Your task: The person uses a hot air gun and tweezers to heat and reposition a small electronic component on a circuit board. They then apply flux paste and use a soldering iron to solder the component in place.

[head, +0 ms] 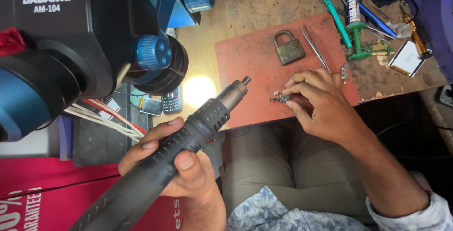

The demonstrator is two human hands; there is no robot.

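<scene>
Nozzle of hot-air gun (188,141) up-right, toward small metal part (280,98).

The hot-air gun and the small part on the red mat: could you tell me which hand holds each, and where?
The left hand grips the hot-air gun around its black ribbed handle; the right hand pinches the small metal part with its fingertips.

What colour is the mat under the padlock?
Faded red, stained dark in places. The mat under the padlock shows in the head view.

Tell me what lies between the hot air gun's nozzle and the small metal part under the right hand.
Only bare red mat, in the head view: hot air gun, small metal part.
</scene>
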